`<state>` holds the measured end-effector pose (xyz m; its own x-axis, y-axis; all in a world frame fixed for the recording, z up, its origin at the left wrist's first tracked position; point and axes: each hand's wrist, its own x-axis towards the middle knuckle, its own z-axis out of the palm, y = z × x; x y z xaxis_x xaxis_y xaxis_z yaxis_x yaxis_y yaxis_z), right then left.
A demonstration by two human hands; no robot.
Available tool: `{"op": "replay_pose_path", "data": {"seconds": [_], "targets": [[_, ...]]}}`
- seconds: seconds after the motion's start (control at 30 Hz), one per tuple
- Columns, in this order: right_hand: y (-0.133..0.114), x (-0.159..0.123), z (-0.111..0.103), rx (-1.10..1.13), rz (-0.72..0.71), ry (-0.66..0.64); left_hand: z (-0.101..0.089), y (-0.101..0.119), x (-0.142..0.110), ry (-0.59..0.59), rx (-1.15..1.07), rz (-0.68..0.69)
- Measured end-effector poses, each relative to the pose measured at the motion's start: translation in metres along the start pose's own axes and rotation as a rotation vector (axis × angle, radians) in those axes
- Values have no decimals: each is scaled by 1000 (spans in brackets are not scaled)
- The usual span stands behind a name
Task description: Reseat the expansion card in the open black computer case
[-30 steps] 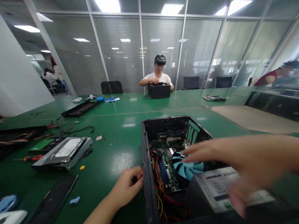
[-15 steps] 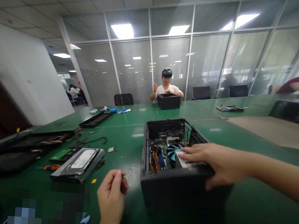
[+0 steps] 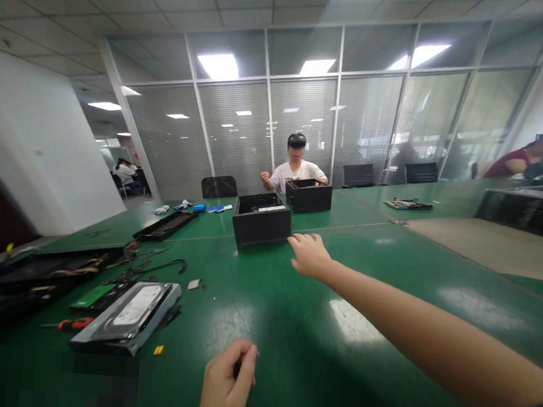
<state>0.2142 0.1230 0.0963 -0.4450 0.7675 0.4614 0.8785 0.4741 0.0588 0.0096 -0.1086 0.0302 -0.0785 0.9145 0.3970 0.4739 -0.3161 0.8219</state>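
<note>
A black open computer case point(image 3: 261, 221) stands far out on the green table point(image 3: 290, 330), well away from me. My right hand point(image 3: 309, 254) is stretched out just to the right of its near corner, fingers spread, holding nothing and apart from the case. At the bottom edge my left hand point(image 3: 228, 382) is loosely curled above the table; I see nothing in it.
A hard drive in its metal bracket point(image 3: 130, 315), a red-handled screwdriver point(image 3: 73, 324), cables and black panels point(image 3: 35, 273) lie at the left. A person in a white shirt point(image 3: 296, 168) sits opposite behind another black case point(image 3: 308, 196). A brown board point(image 3: 480, 237) lies at right.
The computer case has slid away from me across the table. My right hand has let go of it and is stretched out behind it. My left hand has dropped lower.
</note>
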Motion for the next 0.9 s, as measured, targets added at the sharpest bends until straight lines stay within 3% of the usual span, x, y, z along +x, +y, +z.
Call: {"op": "replay_pose_path", "data": {"seconds": [0.1,0.27,0.4,0.5,0.6,0.7,0.9], "targets": [[44,-26,-18,-44,72,19,2,4,1,-59,70,37],[118,-66,-65,-210,284,120,2,8,4,-146,136,57],[166,-104,-93,-250,535,-149,2,6,5,-156,135,60],[184,-129,-99,-201,497,-244,4,5,6,-187,171,65],[184,-143,-99,-210,410,-178,7,7,5,-221,197,67],[166,-152,-102,-232,373,-124,8,7,4,-237,190,61],[88,-180,-136,-116,206,-130,9,5,7,-239,137,-4]]}}
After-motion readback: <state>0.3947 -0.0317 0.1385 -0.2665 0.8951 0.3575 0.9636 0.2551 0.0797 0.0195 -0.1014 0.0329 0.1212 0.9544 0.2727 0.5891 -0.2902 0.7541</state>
